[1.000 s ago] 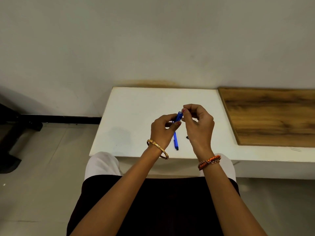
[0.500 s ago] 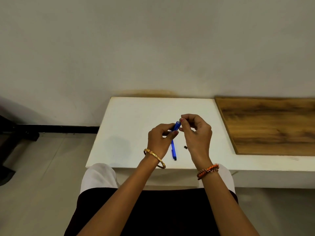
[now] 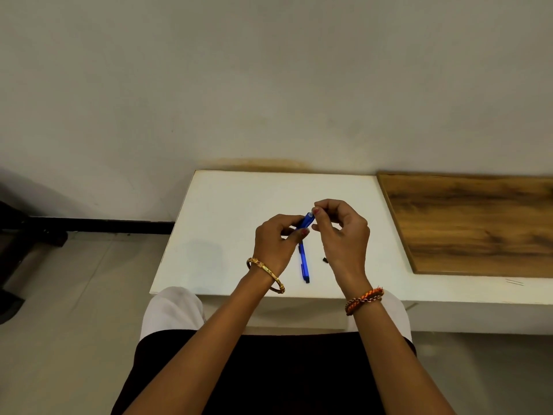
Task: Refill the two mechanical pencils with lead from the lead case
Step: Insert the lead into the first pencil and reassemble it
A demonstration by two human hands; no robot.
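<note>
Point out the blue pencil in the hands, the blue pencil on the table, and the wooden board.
held blue pencil (image 3: pixel 304 223): head view, upper barrel between the hands.
lying blue pencil (image 3: pixel 304 265): head view, middle of its barrel.
wooden board (image 3: pixel 478 223): head view, middle of its top face.

The person's arms were bare, with no sleeves in view. The left hand (image 3: pixel 276 244) had a shiny gold bangle (image 3: pixel 265 274) round its wrist, with little patterns cut into it. The right hand (image 3: pixel 344 238) had a braided orange and red thread band (image 3: pixel 364 299) round its wrist, with a thin chain twisted along it. Some fingernails had dark red polish. Below the arms the person wore a dark top (image 3: pixel 284 372) over white trousers (image 3: pixel 172 310).
</note>
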